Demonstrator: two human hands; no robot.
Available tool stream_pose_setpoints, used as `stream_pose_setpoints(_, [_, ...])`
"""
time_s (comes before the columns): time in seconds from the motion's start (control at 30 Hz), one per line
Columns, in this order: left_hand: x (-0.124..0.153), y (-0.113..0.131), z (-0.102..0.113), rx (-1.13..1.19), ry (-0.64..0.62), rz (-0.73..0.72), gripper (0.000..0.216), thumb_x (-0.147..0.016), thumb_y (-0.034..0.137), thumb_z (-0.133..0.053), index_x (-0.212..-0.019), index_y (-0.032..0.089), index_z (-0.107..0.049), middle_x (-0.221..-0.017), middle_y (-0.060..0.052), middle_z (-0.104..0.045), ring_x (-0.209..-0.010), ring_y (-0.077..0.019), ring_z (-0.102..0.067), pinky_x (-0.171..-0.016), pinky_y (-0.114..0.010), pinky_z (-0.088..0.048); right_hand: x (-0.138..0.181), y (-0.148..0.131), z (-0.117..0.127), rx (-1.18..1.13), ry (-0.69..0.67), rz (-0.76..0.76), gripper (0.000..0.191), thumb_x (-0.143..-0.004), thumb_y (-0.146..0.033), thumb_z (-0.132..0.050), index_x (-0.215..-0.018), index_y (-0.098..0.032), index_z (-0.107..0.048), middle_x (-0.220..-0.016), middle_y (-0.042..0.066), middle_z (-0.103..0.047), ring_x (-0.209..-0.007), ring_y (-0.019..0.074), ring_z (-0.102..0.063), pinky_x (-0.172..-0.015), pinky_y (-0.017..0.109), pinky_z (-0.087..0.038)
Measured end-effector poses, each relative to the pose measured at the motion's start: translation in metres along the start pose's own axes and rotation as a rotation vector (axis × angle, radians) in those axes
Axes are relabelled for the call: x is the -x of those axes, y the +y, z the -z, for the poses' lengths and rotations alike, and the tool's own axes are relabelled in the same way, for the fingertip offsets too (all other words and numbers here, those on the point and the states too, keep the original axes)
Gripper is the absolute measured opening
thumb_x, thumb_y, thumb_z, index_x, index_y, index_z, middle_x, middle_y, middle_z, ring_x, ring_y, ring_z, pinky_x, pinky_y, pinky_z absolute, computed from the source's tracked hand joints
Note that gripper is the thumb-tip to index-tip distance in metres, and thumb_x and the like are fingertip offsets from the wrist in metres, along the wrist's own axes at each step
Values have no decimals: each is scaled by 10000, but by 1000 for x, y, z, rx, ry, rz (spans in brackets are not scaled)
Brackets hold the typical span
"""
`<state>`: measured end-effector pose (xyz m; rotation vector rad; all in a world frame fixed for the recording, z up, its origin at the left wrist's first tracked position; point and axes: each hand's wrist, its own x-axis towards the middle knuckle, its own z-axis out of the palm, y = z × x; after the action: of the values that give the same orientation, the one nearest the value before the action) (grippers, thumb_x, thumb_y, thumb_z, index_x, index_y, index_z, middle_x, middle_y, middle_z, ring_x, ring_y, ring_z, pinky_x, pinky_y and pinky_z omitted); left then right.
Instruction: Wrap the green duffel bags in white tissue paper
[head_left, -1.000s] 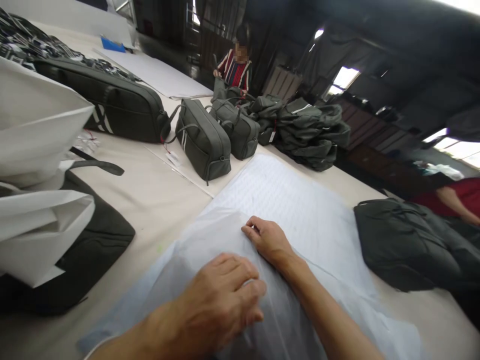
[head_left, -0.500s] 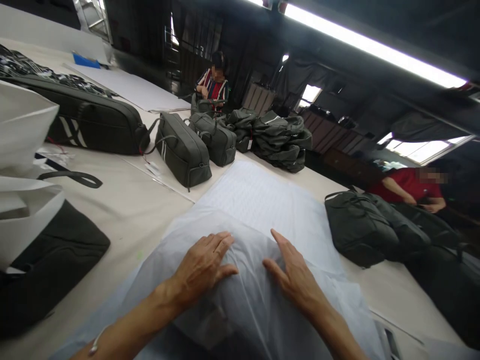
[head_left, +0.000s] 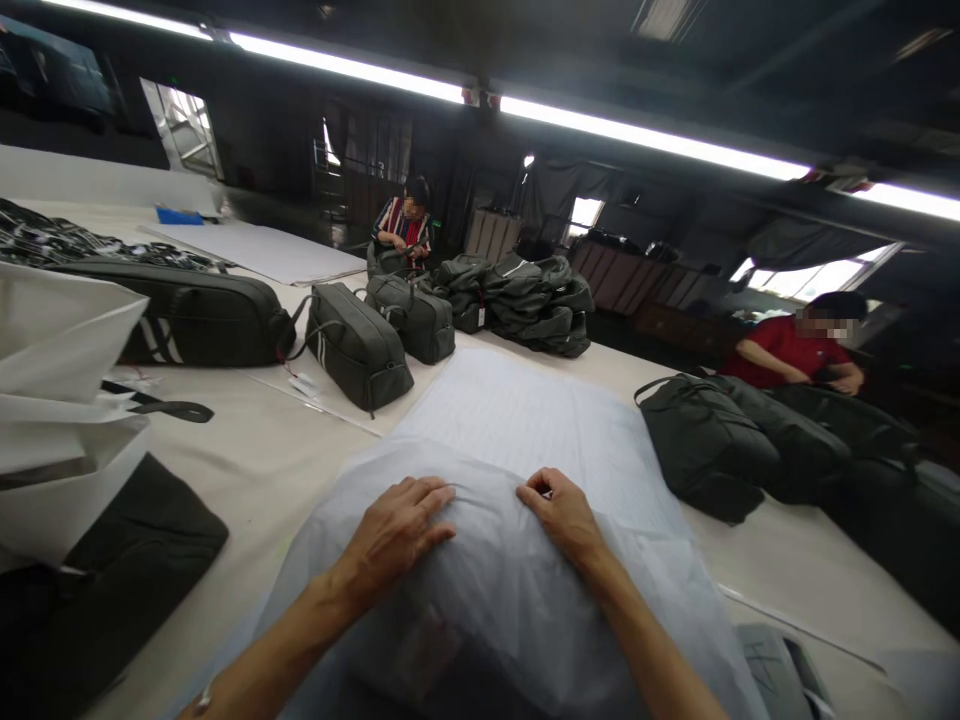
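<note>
A bulky thing wrapped in a thin white translucent bag lies in front of me on the long table. My left hand rests flat on its top, fingers stretched forward and open. My right hand sits on the bag's far edge with its fingers curled, pinching a fold of the thin film. Beyond the bag a flat white sheet lies spread on the table.
Dark green duffel bags stand in a row at centre left, with a long bag behind and a heap further back. More dark bags lie to the right. White folded bags are stacked at left. Two people work at the back and right.
The view has tilted up. My right hand went from flat with spread fingers to curled, pinching the film at the bag's far edge. My left hand stayed flat on top.
</note>
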<state>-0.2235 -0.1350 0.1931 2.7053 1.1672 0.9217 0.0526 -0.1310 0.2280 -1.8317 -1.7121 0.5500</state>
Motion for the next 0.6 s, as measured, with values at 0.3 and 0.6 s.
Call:
stream_pose_setpoints(0.3, [-7, -7, -7, -18, -79, 51, 401, -995, 469, -422, -1256, 243, -627, -1245, -49, -662, -1068, -243, -617, -952, -388, -491, 57, 9, 41, 332, -89, 140, 577, -956, -534, -400, -1425, -202, -459, -1526, 93, -392, -1448, 260, -275, -1201, 513, -111])
stream_pose_setpoints(0.6, [-21, -31, -18, -13, -197, 136, 541, -931, 584, -348, -1228, 249, -651, -1253, -29, -668, -1145, -265, -614, -1032, -406, -445, 86, 75, 118, -77, 332, -30, 572, -883, -580, -438, -1324, -241, -570, -1406, 47, -553, -1327, 210, -463, -1160, 380, -283])
